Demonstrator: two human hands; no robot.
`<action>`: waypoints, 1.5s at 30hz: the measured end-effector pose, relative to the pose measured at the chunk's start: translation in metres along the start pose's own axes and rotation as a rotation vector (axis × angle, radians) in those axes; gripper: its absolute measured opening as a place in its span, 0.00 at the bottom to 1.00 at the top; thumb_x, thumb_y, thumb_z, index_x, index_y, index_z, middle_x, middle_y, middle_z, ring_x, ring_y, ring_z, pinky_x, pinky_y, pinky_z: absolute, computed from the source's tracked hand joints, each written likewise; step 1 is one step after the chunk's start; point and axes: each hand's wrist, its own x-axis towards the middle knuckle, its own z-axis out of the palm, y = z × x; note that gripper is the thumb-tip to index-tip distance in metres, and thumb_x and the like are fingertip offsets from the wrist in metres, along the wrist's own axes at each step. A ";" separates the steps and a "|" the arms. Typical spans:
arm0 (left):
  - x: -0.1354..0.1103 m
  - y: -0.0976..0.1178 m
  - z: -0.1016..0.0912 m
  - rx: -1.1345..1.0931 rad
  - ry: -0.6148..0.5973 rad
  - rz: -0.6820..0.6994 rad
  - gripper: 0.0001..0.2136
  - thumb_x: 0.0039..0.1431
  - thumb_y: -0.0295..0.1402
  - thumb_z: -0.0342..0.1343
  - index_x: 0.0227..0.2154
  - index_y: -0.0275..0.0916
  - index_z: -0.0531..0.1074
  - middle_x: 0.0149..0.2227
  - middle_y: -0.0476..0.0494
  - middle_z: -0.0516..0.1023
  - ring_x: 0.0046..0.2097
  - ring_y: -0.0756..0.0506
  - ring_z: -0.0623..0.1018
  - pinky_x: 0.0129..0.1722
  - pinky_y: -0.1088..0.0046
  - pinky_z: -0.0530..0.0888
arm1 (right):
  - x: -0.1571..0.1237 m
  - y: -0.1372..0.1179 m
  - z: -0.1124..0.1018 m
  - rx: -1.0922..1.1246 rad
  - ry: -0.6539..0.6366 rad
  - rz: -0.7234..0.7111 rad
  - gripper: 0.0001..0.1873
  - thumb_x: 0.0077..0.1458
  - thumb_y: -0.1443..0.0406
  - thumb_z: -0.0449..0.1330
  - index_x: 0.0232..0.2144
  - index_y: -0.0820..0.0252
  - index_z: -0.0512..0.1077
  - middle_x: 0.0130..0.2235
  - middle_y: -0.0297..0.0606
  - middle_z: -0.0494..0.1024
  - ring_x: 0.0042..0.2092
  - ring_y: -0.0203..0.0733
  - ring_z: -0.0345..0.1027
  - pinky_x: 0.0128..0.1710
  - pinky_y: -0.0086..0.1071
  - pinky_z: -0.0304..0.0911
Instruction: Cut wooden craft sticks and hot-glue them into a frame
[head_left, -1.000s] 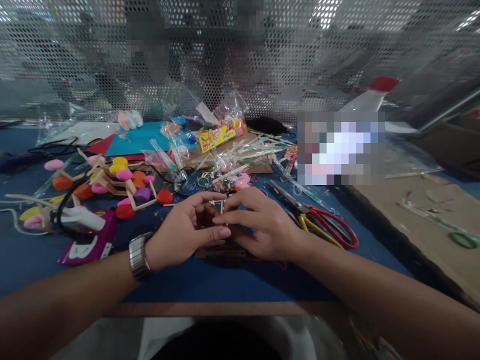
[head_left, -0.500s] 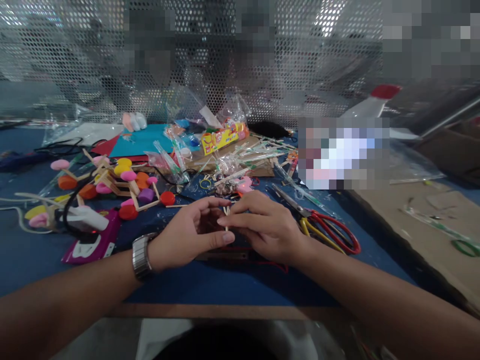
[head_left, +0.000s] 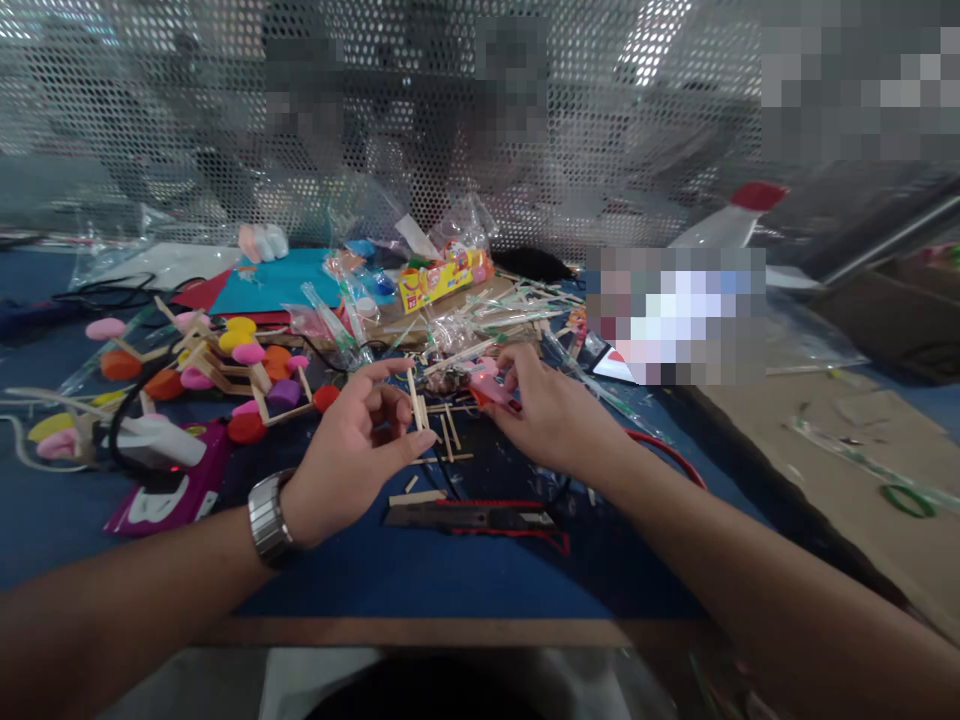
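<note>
My left hand (head_left: 352, 455), with a metal watch on its wrist, pinches a thin wooden stick (head_left: 413, 398) upright between thumb and fingers above the blue mat. My right hand (head_left: 551, 415) reaches farther back, its fingers closed around a small pink and red piece (head_left: 491, 390) by the pile of sticks. Several short sticks (head_left: 448, 435) lie loose on the mat between my hands. A utility knife (head_left: 469, 515) lies flat just in front of them.
A stick-and-foam-ball structure (head_left: 225, 365) and a pink box (head_left: 169, 490) sit at the left. Red-handled scissors (head_left: 671, 455) lie partly under my right forearm. Plastic bags and sticks (head_left: 465, 310) crowd the middle back. Cardboard (head_left: 832, 430) covers the right; a mesh screen stands behind.
My hands have come apart. The right one moved away and back to the pink piece, uncovering the loose sticks and the knife. The left hand rose a little, keeping one stick.
</note>
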 end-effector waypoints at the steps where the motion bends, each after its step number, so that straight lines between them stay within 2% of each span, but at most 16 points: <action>1: 0.000 0.000 0.000 0.005 0.018 0.012 0.29 0.51 0.27 0.65 0.56 0.40 0.64 0.32 0.55 0.67 0.34 0.51 0.69 0.36 0.73 0.71 | 0.000 0.000 0.000 -0.005 -0.019 0.022 0.19 0.55 0.63 0.57 0.49 0.60 0.61 0.41 0.49 0.79 0.38 0.54 0.75 0.36 0.40 0.63; 5: 0.001 0.000 0.000 -0.005 0.082 0.047 0.28 0.52 0.28 0.65 0.55 0.40 0.63 0.31 0.56 0.65 0.33 0.52 0.68 0.36 0.74 0.69 | 0.002 0.001 -0.004 0.006 -0.084 0.078 0.20 0.54 0.64 0.57 0.49 0.60 0.61 0.39 0.48 0.80 0.36 0.55 0.75 0.34 0.39 0.62; 9: 0.001 0.001 0.001 -0.039 0.125 0.077 0.28 0.52 0.28 0.65 0.55 0.40 0.63 0.30 0.56 0.65 0.33 0.51 0.68 0.35 0.75 0.70 | 0.004 0.004 -0.007 0.164 0.056 0.093 0.16 0.52 0.64 0.58 0.43 0.56 0.61 0.37 0.43 0.77 0.37 0.51 0.72 0.34 0.38 0.61; 12: 0.000 0.001 0.000 -0.033 0.125 0.099 0.27 0.53 0.29 0.65 0.55 0.40 0.63 0.30 0.55 0.65 0.33 0.51 0.68 0.34 0.74 0.70 | 0.007 0.003 -0.012 0.476 0.194 0.095 0.16 0.51 0.63 0.60 0.41 0.54 0.59 0.34 0.36 0.73 0.33 0.44 0.69 0.31 0.35 0.61; 15: 0.000 -0.001 -0.001 -0.005 0.123 0.103 0.28 0.52 0.29 0.66 0.55 0.42 0.64 0.32 0.54 0.65 0.34 0.50 0.68 0.33 0.74 0.69 | 0.009 -0.004 -0.018 0.966 0.227 0.189 0.25 0.45 0.63 0.65 0.43 0.51 0.58 0.33 0.30 0.72 0.27 0.37 0.64 0.24 0.30 0.58; 18: 0.000 -0.002 -0.002 0.000 0.138 0.086 0.28 0.50 0.29 0.67 0.54 0.42 0.66 0.34 0.53 0.64 0.35 0.51 0.67 0.34 0.74 0.69 | 0.008 -0.011 -0.023 1.344 0.189 0.316 0.29 0.37 0.66 0.67 0.42 0.51 0.60 0.30 0.27 0.71 0.25 0.34 0.64 0.22 0.27 0.58; 21: 0.001 -0.003 -0.002 0.000 0.141 0.070 0.28 0.49 0.30 0.68 0.54 0.42 0.67 0.34 0.53 0.64 0.34 0.51 0.66 0.34 0.74 0.69 | 0.007 -0.015 -0.023 1.568 0.110 0.407 0.21 0.33 0.67 0.65 0.33 0.55 0.63 0.26 0.29 0.68 0.25 0.33 0.62 0.22 0.26 0.58; 23: 0.002 -0.003 -0.002 -0.003 0.141 0.057 0.29 0.49 0.31 0.68 0.55 0.42 0.68 0.34 0.53 0.64 0.35 0.51 0.66 0.34 0.74 0.69 | 0.006 -0.016 -0.022 1.663 0.057 0.417 0.17 0.33 0.68 0.64 0.29 0.57 0.63 0.26 0.30 0.67 0.26 0.32 0.60 0.22 0.26 0.57; 27: 0.002 -0.003 -0.003 -0.020 0.143 0.035 0.31 0.47 0.31 0.69 0.56 0.41 0.69 0.34 0.53 0.64 0.35 0.51 0.67 0.35 0.74 0.69 | 0.007 -0.020 -0.029 1.694 0.039 0.310 0.14 0.36 0.69 0.62 0.30 0.56 0.65 0.26 0.30 0.66 0.27 0.34 0.62 0.24 0.29 0.59; 32: -0.001 -0.001 -0.003 -0.015 0.045 -0.015 0.32 0.47 0.34 0.70 0.57 0.40 0.70 0.30 0.56 0.61 0.30 0.53 0.63 0.31 0.75 0.66 | -0.002 -0.027 -0.041 1.459 0.016 0.210 0.09 0.48 0.66 0.66 0.33 0.56 0.71 0.27 0.31 0.71 0.28 0.36 0.66 0.28 0.31 0.63; 36: -0.004 0.000 -0.001 -0.012 -0.060 -0.040 0.33 0.44 0.33 0.72 0.56 0.39 0.71 0.29 0.56 0.61 0.30 0.53 0.64 0.30 0.76 0.65 | -0.017 -0.036 -0.025 1.372 -0.100 0.155 0.10 0.50 0.61 0.68 0.34 0.56 0.73 0.29 0.32 0.76 0.28 0.37 0.70 0.30 0.33 0.68; 40: -0.006 -0.001 0.001 0.000 -0.153 -0.029 0.31 0.44 0.33 0.72 0.53 0.39 0.72 0.28 0.57 0.60 0.29 0.52 0.63 0.29 0.76 0.64 | -0.024 -0.042 -0.006 1.373 -0.104 0.058 0.12 0.50 0.57 0.70 0.35 0.55 0.76 0.43 0.39 0.80 0.39 0.42 0.76 0.41 0.38 0.74; 45: -0.007 -0.005 0.001 0.048 -0.196 -0.045 0.31 0.45 0.37 0.72 0.54 0.40 0.71 0.29 0.54 0.65 0.30 0.50 0.66 0.31 0.73 0.66 | -0.026 -0.043 0.001 1.391 -0.164 0.009 0.13 0.51 0.56 0.71 0.34 0.55 0.74 0.42 0.39 0.82 0.42 0.45 0.77 0.48 0.43 0.74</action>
